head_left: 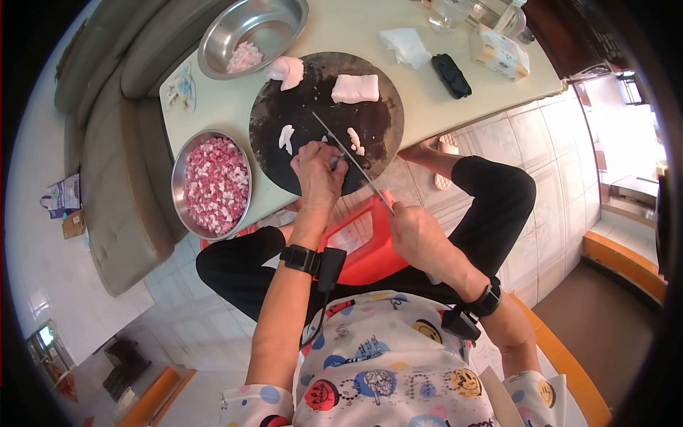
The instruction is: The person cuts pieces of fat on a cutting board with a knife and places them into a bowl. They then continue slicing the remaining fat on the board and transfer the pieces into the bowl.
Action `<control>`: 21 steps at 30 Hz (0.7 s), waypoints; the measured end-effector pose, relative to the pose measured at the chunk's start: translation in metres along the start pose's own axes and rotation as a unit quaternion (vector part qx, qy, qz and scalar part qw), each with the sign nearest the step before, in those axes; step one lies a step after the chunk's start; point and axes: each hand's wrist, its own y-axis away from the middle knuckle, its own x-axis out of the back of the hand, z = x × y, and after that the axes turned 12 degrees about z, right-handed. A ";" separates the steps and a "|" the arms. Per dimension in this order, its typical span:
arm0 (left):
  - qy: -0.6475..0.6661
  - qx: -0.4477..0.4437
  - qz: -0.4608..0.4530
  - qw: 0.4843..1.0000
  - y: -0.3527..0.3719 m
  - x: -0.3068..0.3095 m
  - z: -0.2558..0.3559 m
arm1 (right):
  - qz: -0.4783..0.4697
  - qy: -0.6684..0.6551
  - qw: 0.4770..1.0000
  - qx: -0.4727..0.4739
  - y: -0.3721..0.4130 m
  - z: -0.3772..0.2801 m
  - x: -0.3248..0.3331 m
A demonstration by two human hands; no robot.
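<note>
My right hand (420,238) grips the handle of a long knife (356,160), whose blade slants across the round dark cutting board (274,103). Next to the blade, the curled fingers of my left hand (318,171) press down on a small piece of white fat, mostly hidden under them. Small strips of fat (286,139) lie left of the blade, and other bits (355,141) lie to its right. Toward the far side of the board are a thick fat slab (356,89) and a folded fat piece (286,72) at the rim.
A metal bowl of diced pink and white meat (217,185) stands left of the board. Behind it, another metal basin (277,35) holds white diced pieces. A crumpled tissue (405,47), a black case (451,76) and a tissue pack (500,52) lie at the right. A red stool (366,263) is below.
</note>
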 end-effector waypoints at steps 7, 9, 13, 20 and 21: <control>-0.045 0.002 0.054 0.998 0.011 -0.007 0.010 | -0.069 0.127 0.989 -0.019 0.026 0.002 0.018; -0.050 -0.001 0.056 0.997 0.012 -0.004 0.012 | -0.064 0.126 0.990 -0.008 0.024 0.006 0.013; -0.073 -0.009 0.034 0.997 0.013 -0.003 0.010 | -0.031 0.121 0.992 0.026 0.016 0.001 0.004; -0.074 -0.002 0.051 0.996 0.020 0.003 0.004 | -0.050 0.148 0.988 0.008 0.025 0.005 0.013; -0.075 -0.004 0.053 0.996 0.022 0.004 0.003 | -0.048 0.148 0.988 0.009 0.024 0.005 0.015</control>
